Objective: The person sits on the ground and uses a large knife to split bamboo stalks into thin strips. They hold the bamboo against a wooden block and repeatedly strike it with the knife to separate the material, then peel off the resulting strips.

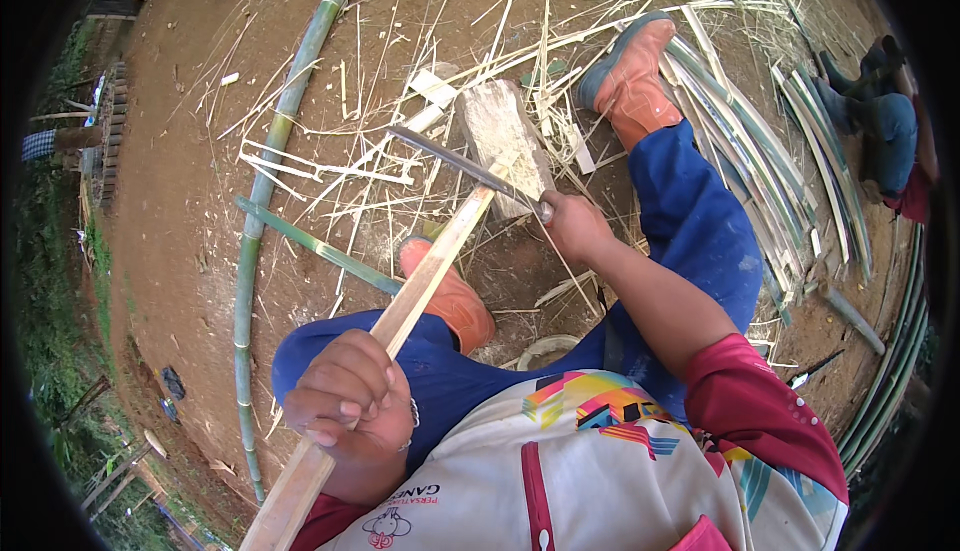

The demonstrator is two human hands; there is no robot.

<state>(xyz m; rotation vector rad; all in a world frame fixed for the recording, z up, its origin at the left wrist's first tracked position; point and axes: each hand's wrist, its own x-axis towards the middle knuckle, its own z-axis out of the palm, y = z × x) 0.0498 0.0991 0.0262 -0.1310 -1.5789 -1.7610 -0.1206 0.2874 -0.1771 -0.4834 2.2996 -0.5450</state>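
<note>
At the far left a long green bamboo pole (262,191) lies on the bare dirt ground (180,201), curving up toward the top of the view, with a shorter green strip (318,248) lying across beside it. Nearer the person, the left hand (350,406) is wrapped tight around a pale bamboo slat (420,286), fingers curled over it, and the slat runs up and to the right from the lower edge. Its far end meets the dark blade of a knife (465,166) just in front of a wooden chopping block (505,141). The right hand (575,226) is closed in a fist on the knife's handle. Orange boots (635,81) rest among scattered pale shavings. Further right a heap of split bamboo strips (760,151) lies on the ground, and another person (890,131) sits at the edge.
</note>
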